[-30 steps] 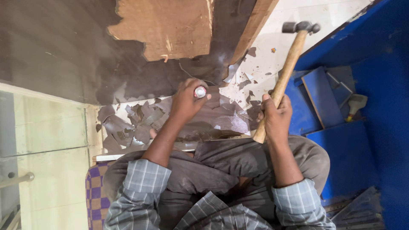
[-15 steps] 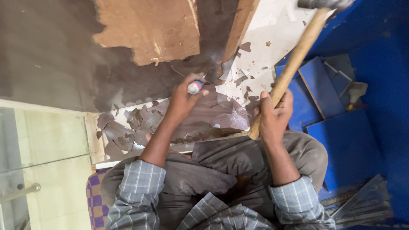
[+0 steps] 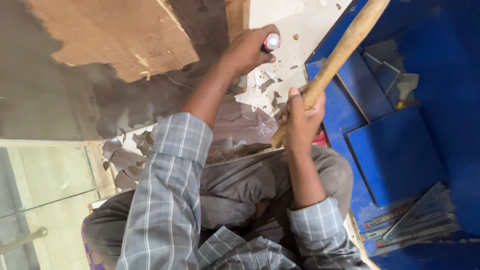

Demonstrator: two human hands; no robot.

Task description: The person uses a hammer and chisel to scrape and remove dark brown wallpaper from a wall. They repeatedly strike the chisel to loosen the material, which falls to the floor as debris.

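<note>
Wood is what your right hand (image 3: 300,117) has hold of: the fingers are wrapped tight round the lower end of a pale hammer handle (image 3: 340,55), which slants up and to the right until it leaves the top of the view, so the head is out of sight. Your left hand (image 3: 247,47) is closed round a small metal tool with a round silvery top (image 3: 271,41) (a chisel or punch by the look of it, though the working end is hidden under your fingers). It stands at the boundary between the dark laminate skin (image 3: 60,100) and the pale bare patch (image 3: 295,20) near the top.

As for progress, judging from how things lie: a good part of the stripping looks done. Broken grey shards (image 3: 235,125) are scattered between your hands and along the near edge, and a large brown area of exposed board (image 3: 120,35) shows at upper left where the covering is off. What remains looks like the wide dark sheet on the left, which is unbroken and flat, and the ragged margin round the brown patch.

Blue panels (image 3: 395,150) lie stacked to your right, with metal drawer slides (image 3: 415,220) resting at their lower corner and a small scraper-like tool (image 3: 405,87) further up. Your knees (image 3: 330,170) sit just below the work.
</note>
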